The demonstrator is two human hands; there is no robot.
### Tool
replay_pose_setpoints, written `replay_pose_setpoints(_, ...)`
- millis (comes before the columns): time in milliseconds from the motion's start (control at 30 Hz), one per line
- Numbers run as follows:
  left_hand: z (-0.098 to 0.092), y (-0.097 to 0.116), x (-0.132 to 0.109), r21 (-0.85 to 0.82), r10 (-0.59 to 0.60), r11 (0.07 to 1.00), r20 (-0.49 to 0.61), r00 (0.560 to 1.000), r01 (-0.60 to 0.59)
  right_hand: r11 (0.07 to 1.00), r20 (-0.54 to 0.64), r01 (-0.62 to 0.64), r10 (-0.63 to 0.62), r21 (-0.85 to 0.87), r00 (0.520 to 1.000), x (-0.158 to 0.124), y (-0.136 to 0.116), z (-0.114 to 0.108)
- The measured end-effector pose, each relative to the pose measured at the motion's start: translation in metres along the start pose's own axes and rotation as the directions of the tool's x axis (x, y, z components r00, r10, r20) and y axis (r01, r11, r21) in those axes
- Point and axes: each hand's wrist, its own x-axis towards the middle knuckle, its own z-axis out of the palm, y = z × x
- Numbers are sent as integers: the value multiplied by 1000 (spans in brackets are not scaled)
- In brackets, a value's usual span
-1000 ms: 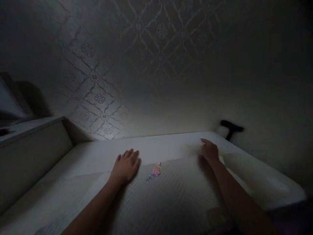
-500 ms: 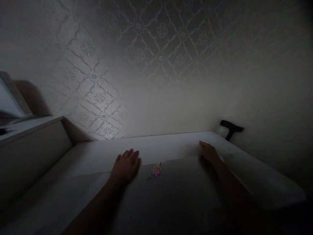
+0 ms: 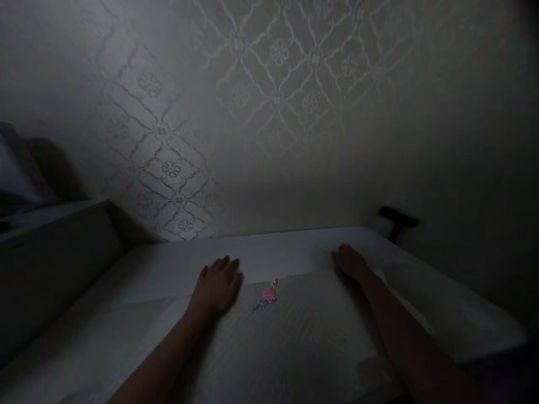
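Observation:
A pale cloth (image 3: 295,331) with a textured surface lies spread over a white tabletop (image 3: 269,255). Near its far edge is a small pink flower (image 3: 270,293) with green and grey-blue parts, like embroidery. My left hand (image 3: 216,285) rests palm down on the cloth's far left edge, fingers spread. On the right, my right hand (image 3: 350,262) lies at the far edge of the cloth, dim and slightly blurred, fingers loosely extended. I see nothing held in either hand. Shadow darkens much of the near part.
A patterned wall (image 3: 275,101) rises behind the table. At the left stands a raised box-like unit (image 3: 63,241) with objects on top. A black T-shaped handle (image 3: 398,219) sticks up beyond the right edge of the table.
My right hand has shifted slightly left, its extended finger drawn in. Small yellow marks beside it no longer show clearly. Light on the wall has dimmed; my left hand stays put.

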Motion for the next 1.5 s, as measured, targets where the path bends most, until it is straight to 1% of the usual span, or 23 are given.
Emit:
replay_pose_setpoints(100,1,0,0,-2,0,1000,-5,1000,0,997,39,-25,28,-72,999,-4,4,-3)
replay_pose_setpoints(167,1,0,0,-1,4,1000,-12,1000,-4,995,54,-4,9,-104,998,-5,4,-6)
replay_pose_setpoints(267,1,0,0,-5,-9,1000,0,1000,9,985,27,19,-15,-169,1000,-5,-2,-10)
replay_pose_setpoints(333,1,1,0,-7,-13,1000,6,1000,13,986,-12,38,-40,-165,999,-5,-14,-13)
replay_pose_setpoints(400,0,2,0,-9,-10,1000,2,1000,10,988,-31,93,-98,-120,995,-7,-30,-15)
replay_pose_setpoints(500,0,2,0,-12,-6,1000,-10,1000,5,963,9,265,-265,-42,964,-13,-58,-18)
replay_pose_setpoints(567,0,1,0,-13,-3,1000,-15,1000,3,946,56,323,-321,-13,945,-18,-73,-19)
replay_pose_setpoints(600,1,1,0,-12,1,1000,-16,1000,-1,944,78,329,-328,-10,942,-19,-77,-20)
replay_pose_setpoints(667,1,0,1,-7,1,1000,-10,1000,-1,950,105,312,-307,-26,946,-21,-80,-21)
replay_pose_setpoints(767,2,-1,1,3,-10,1000,2,1000,10,964,118,263,-256,-46,959,-20,-73,-22)
replay_pose_setpoints(867,2,0,1,3,-5,1000,-16,1000,5,979,92,197,-191,-59,977,-17,-64,-21)
replay_pose_setpoints(933,1,0,0,-3,-4,1000,-29,1000,4,982,65,183,-180,-49,982,-15,-59,-20)
replay_pose_setpoints(1000,0,0,0,-8,-11,1000,-23,1000,11,984,50,180,-179,-17,983,-13,-57,-17)
replay_pose_setpoints(1067,0,0,0,-4,-10,1000,-10,1000,10,989,19,139,-140,46,990,-11,-56,-16)
replay_pose_setpoints(1167,0,0,0,10,-8,1000,-4,1000,8,990,-50,11,-4,140,999,-9,-50,-16)
replay_pose_setpoints(1267,1,-1,1,14,-1,1000,-10,1000,1,976,-77,-122,137,182,988,-6,-37,-20)
replay_pose_setpoints(1367,2,-2,1,15,5,1000,-14,1000,-5,943,-93,-233,261,236,961,-4,-21,-22)
replay_pose_setpoints(1467,1,-1,1,17,8,1000,-5,1000,-8,912,-109,-293,335,288,936,-2,-7,-23)
replay_pose_setpoints(1500,1,-1,1,16,8,1000,0,1000,-8,906,-118,-292,341,306,933,-2,-5,-23)
